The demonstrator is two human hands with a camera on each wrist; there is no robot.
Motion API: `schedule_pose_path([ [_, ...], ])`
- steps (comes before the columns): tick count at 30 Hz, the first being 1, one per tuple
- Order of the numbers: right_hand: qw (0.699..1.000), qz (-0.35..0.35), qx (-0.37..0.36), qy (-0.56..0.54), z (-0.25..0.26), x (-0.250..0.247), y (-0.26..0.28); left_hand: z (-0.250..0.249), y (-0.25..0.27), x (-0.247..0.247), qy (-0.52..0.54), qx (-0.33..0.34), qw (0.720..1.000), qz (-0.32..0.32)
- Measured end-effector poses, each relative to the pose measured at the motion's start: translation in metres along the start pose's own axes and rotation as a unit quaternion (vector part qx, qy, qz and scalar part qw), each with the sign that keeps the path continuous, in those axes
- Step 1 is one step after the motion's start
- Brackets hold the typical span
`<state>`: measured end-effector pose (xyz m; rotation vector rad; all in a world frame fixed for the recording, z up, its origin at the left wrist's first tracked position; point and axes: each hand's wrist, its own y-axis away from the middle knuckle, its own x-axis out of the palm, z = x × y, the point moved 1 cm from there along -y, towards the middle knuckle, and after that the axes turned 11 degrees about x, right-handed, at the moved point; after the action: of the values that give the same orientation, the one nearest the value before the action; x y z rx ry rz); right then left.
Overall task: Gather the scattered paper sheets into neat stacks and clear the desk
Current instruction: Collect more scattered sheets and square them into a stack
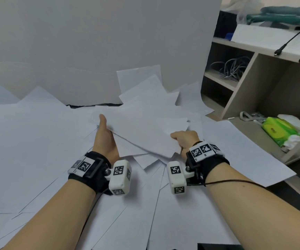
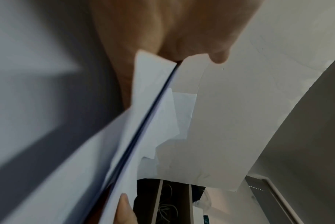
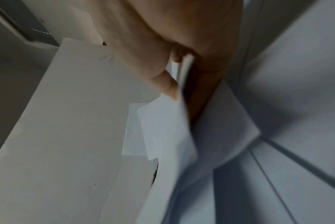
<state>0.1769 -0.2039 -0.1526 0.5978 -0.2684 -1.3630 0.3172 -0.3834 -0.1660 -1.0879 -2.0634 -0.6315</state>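
Above the paper-strewn desk (image 1: 37, 141), both hands, left (image 1: 106, 139) and right (image 1: 185, 139), gripping one paper bundle (image 1: 145, 127)

Place: an office.
Evidence: white paper sheets (image 1: 37, 141) cover the tabletop; at 2 o'clock, a beige shelf unit (image 1: 254, 83) holds coiled cables (image 1: 230, 67).

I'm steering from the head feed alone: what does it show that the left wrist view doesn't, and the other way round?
Only the head view: both hands, the left hand and right hand, gripping one bundle of sheets, loose paper across the desk, green packet on the shelf. Only the left wrist view: the bundle's uneven edge. Both: the thumb on top.
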Motion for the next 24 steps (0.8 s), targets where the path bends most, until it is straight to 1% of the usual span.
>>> schedule_pose_path([
  [2,0.999,0.035,-0.003,0.013,-0.001,0.003,0.006,0.001,0.003,0.000,-0.015,-0.017,1.000,-0.003],
  [5,0.994,0.103,0.006,0.030,-0.007,0.006,0.012,0.004,0.004,-0.002,-0.098,-0.031,0.993,-0.062],
  [7,0.990,0.136,0.007,0.040,-0.008,0.008,0.017,0.003,0.002,-0.001,-0.186,-0.020,0.976,-0.110],
  [10,0.987,0.156,0.002,0.048,-0.010,0.007,0.016,-0.005,-0.006,-0.007,-0.307,-0.014,0.938,-0.159],
  [12,0.984,0.174,0.003,0.046,-0.011,0.006,0.015,-0.010,-0.011,-0.009,-0.352,-0.001,0.923,-0.159],
  [13,0.983,0.180,0.005,0.045,-0.011,0.005,0.015,-0.012,-0.009,-0.006,-0.358,0.008,0.923,-0.145],
  [17,0.987,0.159,0.007,0.026,-0.011,0.001,0.010,-0.017,0.005,0.004,-0.340,0.034,0.937,-0.065],
  [20,0.990,0.136,0.029,-0.012,-0.007,-0.013,0.007,-0.023,0.010,0.005,-0.296,0.037,0.953,-0.051],
  [22,0.997,0.078,0.021,0.016,0.000,-0.026,0.005,-0.028,0.013,0.004,-0.284,0.038,0.956,-0.064],
  [24,0.997,-0.019,-0.025,0.063,0.012,-0.042,-0.002,-0.030,0.014,0.004,-0.294,0.037,0.952,-0.072],
])
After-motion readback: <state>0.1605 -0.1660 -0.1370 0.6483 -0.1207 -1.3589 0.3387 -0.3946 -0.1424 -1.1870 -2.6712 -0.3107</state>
